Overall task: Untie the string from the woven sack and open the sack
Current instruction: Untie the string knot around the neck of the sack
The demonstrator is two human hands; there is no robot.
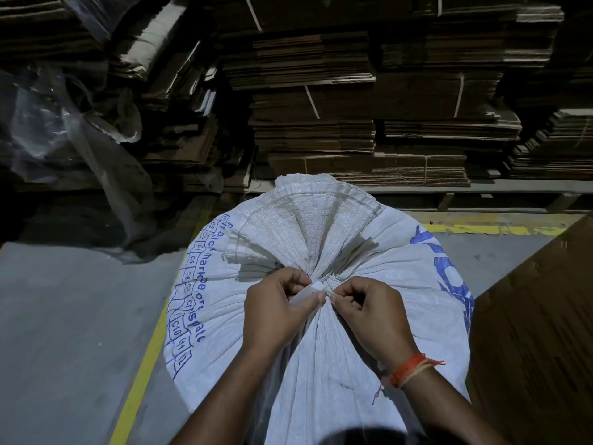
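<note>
A large white woven sack (321, 332) with blue print stands in front of me, its mouth gathered into a tight neck with the loose top fanned out behind. A flat white string (316, 288) binds the neck. My left hand (276, 306) pinches a strip of the string between thumb and fingers on the left of the knot. On the right of the knot, my right hand (369, 306) pinches the other end with thumb and forefinger. An orange thread band circles my right wrist.
Tall stacks of flattened cardboard (369, 107) on a pallet stand close behind the sack. Crumpled clear plastic sheeting (64, 123) hangs at the left. A brown cardboard sheet (539, 316) lies at the right. Grey floor (64, 316) carries yellow lines.
</note>
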